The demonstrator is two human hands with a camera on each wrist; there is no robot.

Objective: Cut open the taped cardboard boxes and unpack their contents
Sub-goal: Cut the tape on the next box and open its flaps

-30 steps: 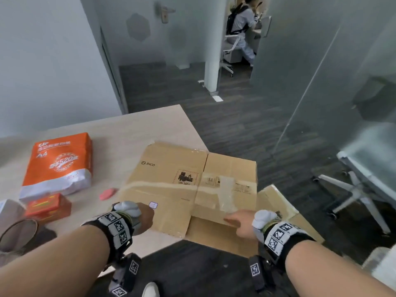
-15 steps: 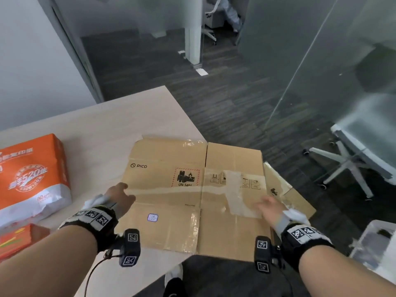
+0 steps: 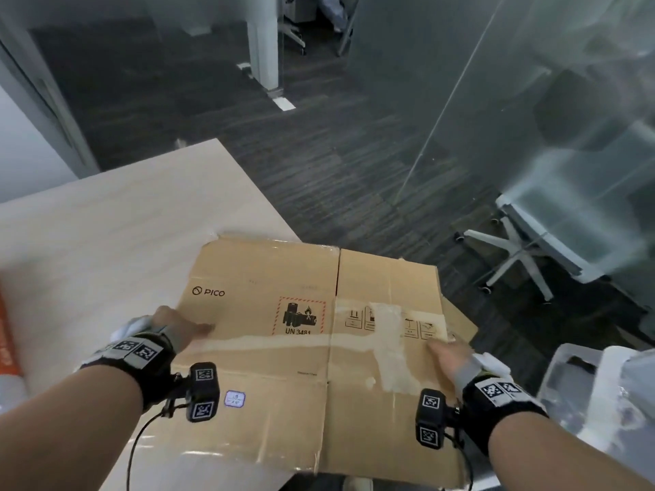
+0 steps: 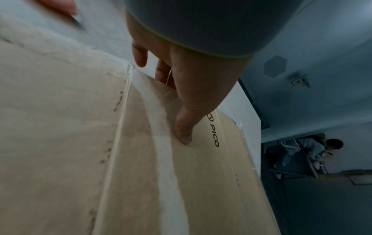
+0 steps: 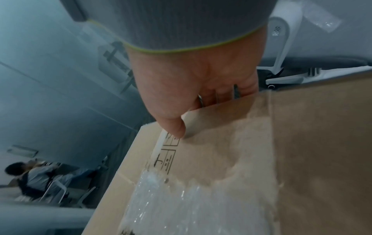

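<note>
A flattened brown cardboard box printed "PICO", with a battery warning label and strips of clear tape, lies half on the table and half over its edge. My left hand grips the box's left edge. In the left wrist view its thumb presses on top of the box and the fingers go underneath. My right hand grips the right edge. The right wrist view shows its thumb on top of the box and the fingers curled under the edge.
The light wooden table ends just past the box. An orange paper ream shows at the far left. Another cardboard piece sticks out under the box's right side. A white office chair, a glass partition and a clear plastic bin stand to the right.
Both hands moved from the box's near side to its left and right edges and took hold there. The view tilted down and closer to the box.
</note>
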